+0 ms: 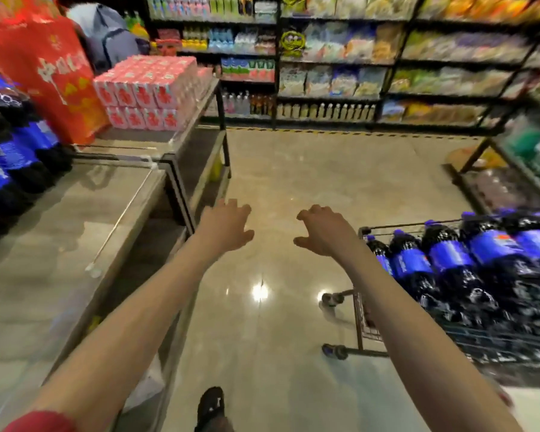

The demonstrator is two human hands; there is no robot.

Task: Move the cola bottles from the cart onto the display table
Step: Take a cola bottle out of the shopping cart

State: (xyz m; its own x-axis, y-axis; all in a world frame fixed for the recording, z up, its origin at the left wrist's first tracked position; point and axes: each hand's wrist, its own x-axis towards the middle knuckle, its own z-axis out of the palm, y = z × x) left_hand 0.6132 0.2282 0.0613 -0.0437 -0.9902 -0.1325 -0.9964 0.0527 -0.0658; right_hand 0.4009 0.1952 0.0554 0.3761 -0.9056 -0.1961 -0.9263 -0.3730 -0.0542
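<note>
Since neither carries anything, left hand (228,227) and right hand (321,229) hover over glossy floor (293,169), fingers spread, half-curled, likely readying a grab | dark blue-labelled plastic cola bottles (455,260) lie packed in wire cart (364,322) | others line grey display table (60,244)'s left edge

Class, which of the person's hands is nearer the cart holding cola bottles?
Right. The right hand hovers just left of the cart; the left hand is farther away, nearer the display table.

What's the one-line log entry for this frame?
left hand: open, empty | right hand: open, empty | cola bottles: in cart, right side | display table: left side | status: nothing held
</note>
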